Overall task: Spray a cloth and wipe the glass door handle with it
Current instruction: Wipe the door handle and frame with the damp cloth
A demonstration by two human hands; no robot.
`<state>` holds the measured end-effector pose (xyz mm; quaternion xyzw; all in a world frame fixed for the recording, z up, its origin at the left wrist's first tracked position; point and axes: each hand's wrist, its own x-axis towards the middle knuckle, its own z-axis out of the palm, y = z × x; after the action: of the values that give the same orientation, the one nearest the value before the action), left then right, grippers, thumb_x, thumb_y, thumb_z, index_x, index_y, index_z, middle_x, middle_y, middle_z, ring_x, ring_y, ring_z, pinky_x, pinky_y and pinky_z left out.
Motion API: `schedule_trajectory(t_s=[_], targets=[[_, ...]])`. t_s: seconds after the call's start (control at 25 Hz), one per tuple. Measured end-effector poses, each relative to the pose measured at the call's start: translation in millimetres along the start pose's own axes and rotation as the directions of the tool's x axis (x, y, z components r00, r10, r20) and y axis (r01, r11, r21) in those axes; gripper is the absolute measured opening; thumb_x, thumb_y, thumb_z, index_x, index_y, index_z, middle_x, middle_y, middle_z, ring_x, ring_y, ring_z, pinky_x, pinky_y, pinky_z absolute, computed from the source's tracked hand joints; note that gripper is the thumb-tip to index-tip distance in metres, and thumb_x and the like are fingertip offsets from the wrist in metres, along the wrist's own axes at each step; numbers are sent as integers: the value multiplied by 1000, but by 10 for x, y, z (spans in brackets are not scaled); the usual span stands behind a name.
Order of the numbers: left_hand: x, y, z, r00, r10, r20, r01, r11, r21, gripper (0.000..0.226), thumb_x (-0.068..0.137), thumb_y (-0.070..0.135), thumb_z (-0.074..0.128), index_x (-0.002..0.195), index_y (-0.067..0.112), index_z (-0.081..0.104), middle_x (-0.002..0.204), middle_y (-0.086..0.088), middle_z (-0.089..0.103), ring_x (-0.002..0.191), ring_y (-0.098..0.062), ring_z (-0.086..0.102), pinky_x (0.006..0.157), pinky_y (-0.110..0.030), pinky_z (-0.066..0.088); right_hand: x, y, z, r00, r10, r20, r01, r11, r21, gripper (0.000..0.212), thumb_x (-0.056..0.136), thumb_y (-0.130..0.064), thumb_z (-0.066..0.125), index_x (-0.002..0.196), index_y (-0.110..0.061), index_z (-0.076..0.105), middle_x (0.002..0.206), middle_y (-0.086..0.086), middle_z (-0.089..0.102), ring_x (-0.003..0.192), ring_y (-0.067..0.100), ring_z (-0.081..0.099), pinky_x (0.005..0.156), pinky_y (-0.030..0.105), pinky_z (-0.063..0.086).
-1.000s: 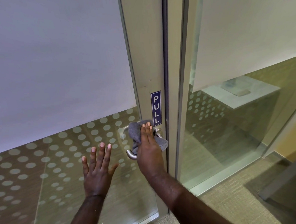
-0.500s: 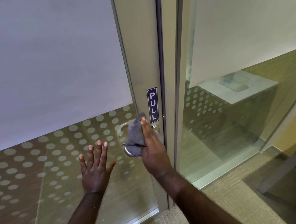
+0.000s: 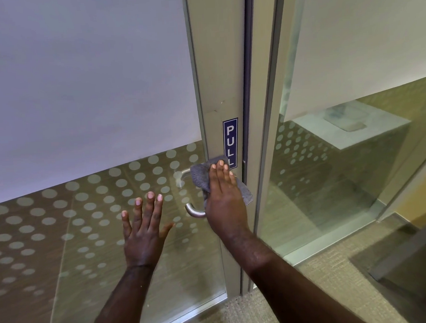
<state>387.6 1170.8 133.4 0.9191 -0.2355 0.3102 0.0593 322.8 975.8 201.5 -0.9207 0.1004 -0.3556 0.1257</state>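
Note:
A grey cloth (image 3: 201, 177) is pressed against the metal door handle (image 3: 193, 212) by my right hand (image 3: 224, 203), whose fingers lie flat over it. Only the handle's curved lower end shows below the cloth; the rest is hidden. My left hand (image 3: 144, 235) lies flat with spread fingers on the glass door (image 3: 90, 218), to the left of the handle, holding nothing. No spray bottle is in view.
A blue PULL sign (image 3: 231, 141) sits on the door's metal stile (image 3: 220, 73) just above the cloth. A fixed glass panel (image 3: 332, 166) stands to the right. Beige carpet (image 3: 327, 291) covers the floor, with a dark table leg (image 3: 409, 251) at lower right.
My right hand has shifted the cloth from the handle's left side back over its upper part near the stile. My left hand stays on the glass.

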Motion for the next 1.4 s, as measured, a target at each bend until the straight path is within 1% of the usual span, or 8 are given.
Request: schedule_trajectory(t_s=[0.36,0.44,0.56,0.8,1.0,1.2,1.32,1.4], targets=[[-4,10,-24,1000,-5,19,5,1000,1,72,93,65,4,155,30,-7,163,11,-17,150,-14,-15,120,-44,-12,-5,59,-149,988,113,105,-136,960,246,45,88,-14,60,129,3,54,124,21,63,117,33,58,105,37,40],[-6,10,-19,1000,-6,22,6,1000,2,72,93,65,4,155,30,-7,163,11,-17,150,-15,-15,120,-44,-12,8,109,-232,985,93,143,-135,936,326,32,90,-18,55,119,-4,59,106,14,69,98,29,63,86,36,51],[-11,13,-6,1000,-14,27,14,1000,-6,73,93,65,4,155,29,-8,163,11,-18,150,-14,-16,120,-44,-12,19,167,-350,986,14,166,-92,875,475,17,90,-23,52,96,-9,60,81,4,63,73,22,58,64,34,47],[-13,20,-29,1000,0,11,0,1000,-26,70,94,64,2,155,30,-9,162,12,-18,150,-13,-16,119,-45,-9,-361,187,-519,965,-170,198,19,805,593,43,89,-14,52,127,4,55,126,20,61,120,31,56,102,43,45],[-10,31,-31,1000,-12,28,13,1000,-9,72,94,64,4,155,29,-10,162,11,-19,150,-14,-17,119,-46,-9,-920,266,-530,964,-174,200,34,831,555,49,88,-19,49,130,7,53,129,21,60,125,33,54,104,48,43],[-16,105,-58,998,-19,56,19,1000,-2,103,84,53,62,156,25,-7,164,0,-1,151,-18,-13,120,-48,-6,-1294,571,-559,947,-56,317,-113,864,490,47,89,-15,54,133,0,52,136,13,56,128,26,51,106,42,42],[-102,116,-111,988,-47,145,46,999,7,91,87,61,40,156,21,-4,164,-5,6,151,-21,-9,121,-51,1,-1384,693,-522,962,-13,273,-111,895,432,47,88,-15,56,133,-2,53,138,1,50,128,20,48,110,22,29],[-503,328,-434,983,-123,136,118,992,41,84,90,65,24,156,18,4,164,-5,9,151,-22,-2,119,-52,8,-1497,801,-778,938,-106,329,-49,901,431,49,90,-18,53,138,-6,48,144,-2,45,133,16,43,112,25,28]])
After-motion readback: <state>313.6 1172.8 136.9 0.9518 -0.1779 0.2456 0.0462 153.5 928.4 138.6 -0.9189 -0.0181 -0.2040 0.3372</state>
